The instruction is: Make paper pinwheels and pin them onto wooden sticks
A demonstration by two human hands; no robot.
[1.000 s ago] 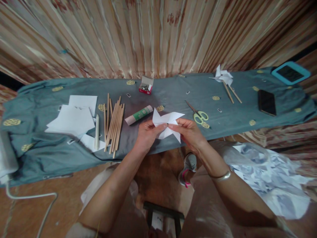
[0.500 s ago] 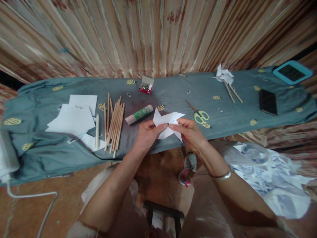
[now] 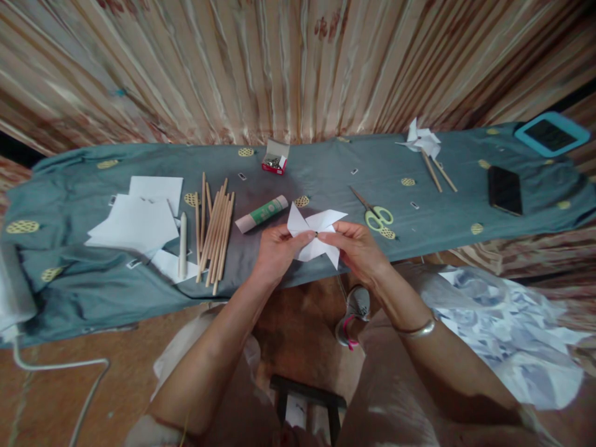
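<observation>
Both hands hold a white paper pinwheel over the near edge of a long board covered in grey-green cloth. My left hand pinches its left side, thumb near the middle. My right hand pinches the centre from the right, where a small dark pin head shows. A bangle sits on my right wrist.
Left of the hands lie a green glue stick, a bundle of wooden sticks, a white candle and white paper sheets. Behind are a red pin box, scissors, finished pinwheels, a phone and a blue-framed tablet.
The hands and pinwheel stay almost in the same place; only the view has shifted slightly.
</observation>
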